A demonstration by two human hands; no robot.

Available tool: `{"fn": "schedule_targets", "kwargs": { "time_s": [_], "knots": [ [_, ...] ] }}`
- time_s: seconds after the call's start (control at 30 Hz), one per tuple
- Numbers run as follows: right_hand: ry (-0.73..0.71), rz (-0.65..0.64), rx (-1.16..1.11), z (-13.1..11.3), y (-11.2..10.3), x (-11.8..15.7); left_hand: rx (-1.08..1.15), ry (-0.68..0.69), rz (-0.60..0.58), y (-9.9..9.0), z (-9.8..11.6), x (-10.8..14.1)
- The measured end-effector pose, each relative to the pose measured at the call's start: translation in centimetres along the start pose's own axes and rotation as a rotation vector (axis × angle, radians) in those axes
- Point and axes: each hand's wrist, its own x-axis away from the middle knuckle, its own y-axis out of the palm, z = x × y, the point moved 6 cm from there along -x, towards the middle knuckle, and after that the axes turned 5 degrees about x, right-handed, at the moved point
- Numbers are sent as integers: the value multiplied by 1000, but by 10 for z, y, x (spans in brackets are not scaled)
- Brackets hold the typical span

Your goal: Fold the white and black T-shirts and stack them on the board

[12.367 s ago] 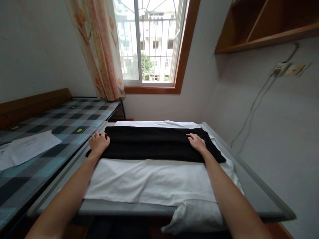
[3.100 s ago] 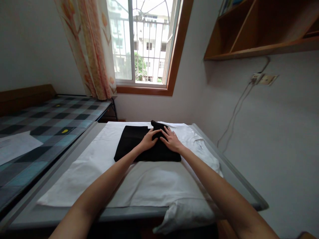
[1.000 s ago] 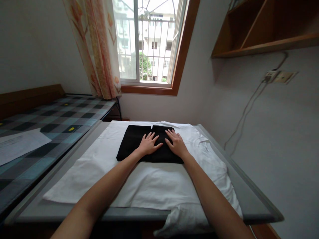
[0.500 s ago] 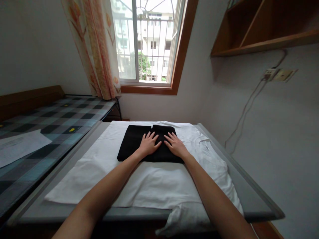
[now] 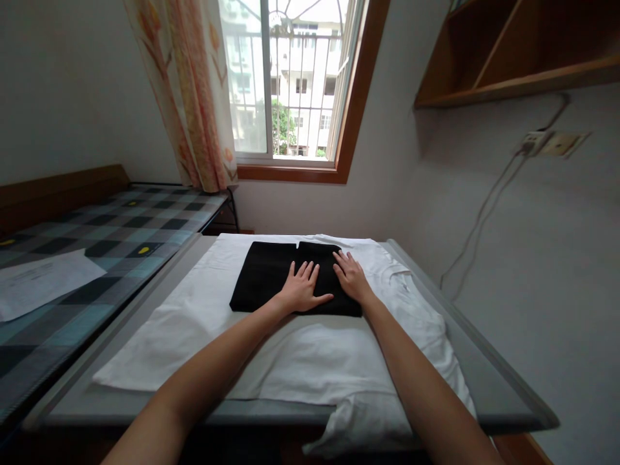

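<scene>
A flat, folded piece of black cloth [image 5: 261,274] lies on a spread white shirt [image 5: 194,303], with a small notch in its far edge. My left hand [image 5: 301,287] rests palm down near the middle of the black cloth, fingers spread and thumb pointing right. On the cloth's right side lies my right hand [image 5: 352,278], its fingers apart and pointing up and left. Neither hand grips anything. The white shirt covers much of a grey table [image 5: 504,387], and one sleeve hangs over the near edge.
To the left stands a bed with a checked cover [image 5: 165,223], and a sheet of paper [image 5: 48,281] lies on it. Ahead are a curtain [image 5: 194,97] and a barred window [image 5: 300,84]. A wooden shelf [image 5: 527,84] and a socket with cords [image 5: 535,142] are on the right wall.
My left hand has slid right and a little nearer across the black cloth. My right hand has shifted right toward the cloth's edge. The cloth stays folded in place.
</scene>
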Motion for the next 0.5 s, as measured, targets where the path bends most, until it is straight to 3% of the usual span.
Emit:
{"fn": "schedule_targets", "kwargs": {
  "time_s": [0.13, 0.37, 0.5],
  "knots": [
    [87, -153, 52, 3, 11, 2, 4, -7, -8, 1, 0, 0],
    [75, -134, 4, 3, 10, 3, 37, -31, -48, -3, -2, -5],
    [63, -121, -28, 4, 9, 3, 14, -171, 110, -18, -18, -10]
  ]
}}
